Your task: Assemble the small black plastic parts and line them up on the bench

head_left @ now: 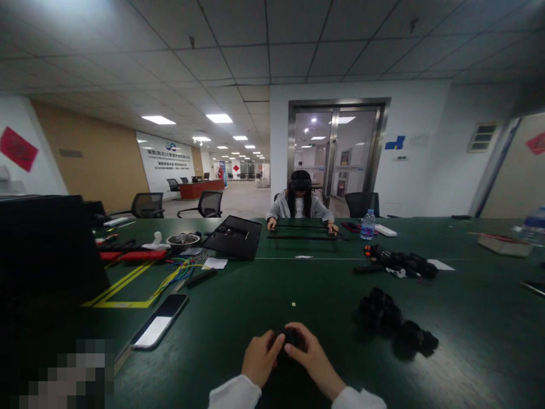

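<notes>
My left hand [260,353] and my right hand [311,352] meet low in the middle of the view, above the near part of the table. Between their fingers is a small black part [290,336], mostly covered, so its kind does not show. Both hands are closed on it, thumbs toward each other. A tiny pale square piece [293,304] lies just beyond them on the green tabletop [255,289]. To the right sits a pile of black parts [378,311], with more black parts [415,339] beside it, blurred and dark.
A phone [159,322] lies at the left, near coloured wires [176,276] and a dark monitor-like panel [234,236]. Across the table, a person in a headset [301,196] holds a black frame [304,237]. A water bottle [368,224] and black devices [400,261] stand right.
</notes>
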A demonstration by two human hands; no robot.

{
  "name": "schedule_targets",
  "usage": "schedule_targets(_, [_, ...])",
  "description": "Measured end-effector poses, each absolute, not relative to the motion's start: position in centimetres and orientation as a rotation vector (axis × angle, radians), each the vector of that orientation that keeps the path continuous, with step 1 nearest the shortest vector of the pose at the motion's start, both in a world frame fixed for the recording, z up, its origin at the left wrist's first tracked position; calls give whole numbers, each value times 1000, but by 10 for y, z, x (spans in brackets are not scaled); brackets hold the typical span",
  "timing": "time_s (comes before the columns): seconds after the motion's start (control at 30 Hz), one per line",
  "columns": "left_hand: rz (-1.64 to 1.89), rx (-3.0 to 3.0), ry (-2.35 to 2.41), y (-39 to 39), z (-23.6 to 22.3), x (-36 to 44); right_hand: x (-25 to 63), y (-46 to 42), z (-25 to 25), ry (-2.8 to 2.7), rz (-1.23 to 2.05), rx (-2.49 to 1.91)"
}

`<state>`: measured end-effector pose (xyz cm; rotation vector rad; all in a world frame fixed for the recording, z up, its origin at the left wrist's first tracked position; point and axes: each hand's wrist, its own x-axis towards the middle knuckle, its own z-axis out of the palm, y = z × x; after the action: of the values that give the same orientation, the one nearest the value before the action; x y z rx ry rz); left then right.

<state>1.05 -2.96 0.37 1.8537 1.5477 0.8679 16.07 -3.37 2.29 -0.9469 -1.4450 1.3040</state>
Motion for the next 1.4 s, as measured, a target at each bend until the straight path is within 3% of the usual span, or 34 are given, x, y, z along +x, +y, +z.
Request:
schedule_targets(0.13, [855,1905,1540,-36,12,10,159,-33,23,-1300,1395,-1029])
schedule_targets(0.4, [1172,2024,1220,-37,15,10,159,-27,12,-1105,1413,-977])
schedule_targets(1.4, [923,1811,1424,-30,4,10,161,-36,23,-1325,1437,-972])
